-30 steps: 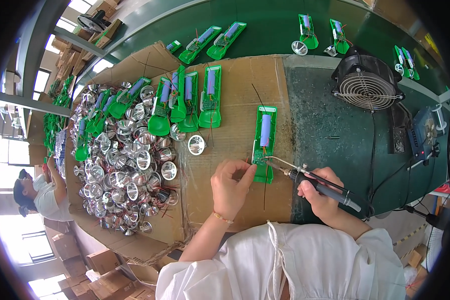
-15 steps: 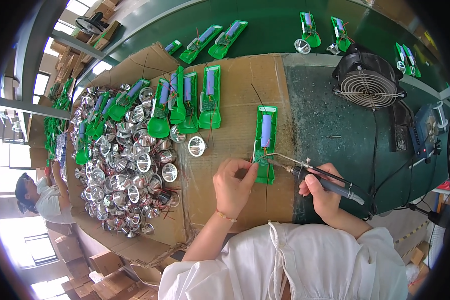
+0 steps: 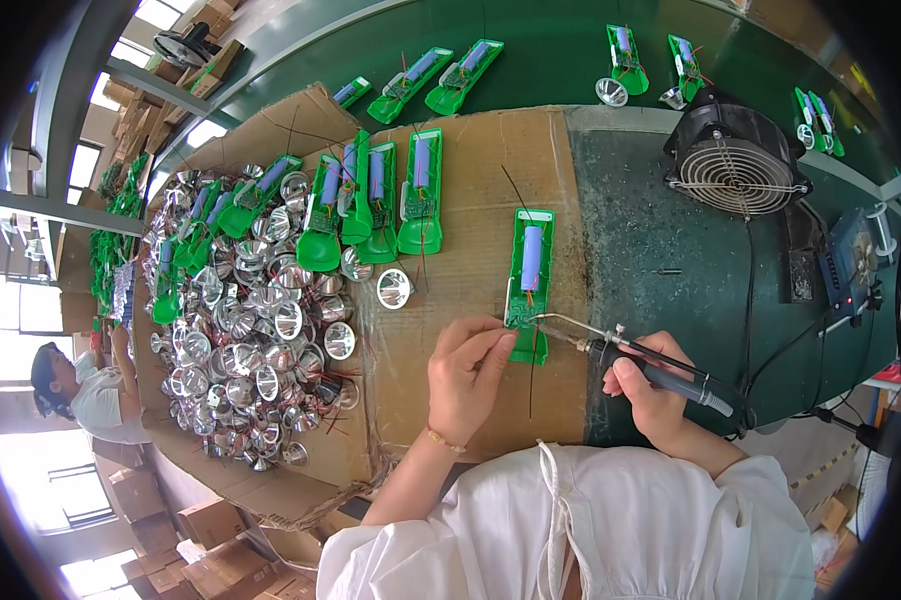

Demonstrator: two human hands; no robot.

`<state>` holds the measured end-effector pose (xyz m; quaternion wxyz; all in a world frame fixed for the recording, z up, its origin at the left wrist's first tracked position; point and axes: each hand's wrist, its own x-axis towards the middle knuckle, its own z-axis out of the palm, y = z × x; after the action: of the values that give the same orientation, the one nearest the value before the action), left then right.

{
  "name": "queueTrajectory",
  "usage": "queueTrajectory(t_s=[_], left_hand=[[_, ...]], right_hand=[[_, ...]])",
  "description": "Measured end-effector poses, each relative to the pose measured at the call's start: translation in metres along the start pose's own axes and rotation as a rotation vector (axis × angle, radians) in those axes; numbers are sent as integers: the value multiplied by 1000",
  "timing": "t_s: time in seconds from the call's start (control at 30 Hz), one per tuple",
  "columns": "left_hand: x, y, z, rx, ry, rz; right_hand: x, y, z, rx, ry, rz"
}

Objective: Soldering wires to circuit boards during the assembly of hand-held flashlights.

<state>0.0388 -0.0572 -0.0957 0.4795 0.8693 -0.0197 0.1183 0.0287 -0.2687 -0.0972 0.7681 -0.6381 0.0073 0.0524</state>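
Right hand (image 3: 656, 395) grips a soldering iron (image 3: 631, 352), tip at the circuit board of a green torch half (image 3: 528, 285) on the cardboard-covered worktop (image 3: 471, 200), left hand (image 3: 468, 375) pinching its lower end, so soldering seems underway, needing a steady tip.

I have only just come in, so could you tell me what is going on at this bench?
A person is soldering. The right hand holds a black-handled soldering iron, its tip at the circuit board end of a green plastic tray with a blue cylindrical cell. The left hand steadies that tray on the brown cardboard sheet. To the left lies a heap of shiny silver reflector cups.
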Motion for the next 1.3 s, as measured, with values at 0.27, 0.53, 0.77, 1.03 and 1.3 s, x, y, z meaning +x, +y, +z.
queueTrajectory(t_s=[0.27,0.53,0.77,1.03,1.3], left_hand=[[5,1,8,206,-60,28],[5,0,11,197,-26,-8],[8,2,10,194,-28,-1],[5,13,10,271,-122,10],[152,8,62,267,-170,231]], right_hand=[[1,2,4,-160,-19,-62],[0,-1,5,-61,4,-36],[2,0,-2,-70,58,-103],[7,3,-21,-22,103,-102],[17,8,-49,-97,286,-55]])
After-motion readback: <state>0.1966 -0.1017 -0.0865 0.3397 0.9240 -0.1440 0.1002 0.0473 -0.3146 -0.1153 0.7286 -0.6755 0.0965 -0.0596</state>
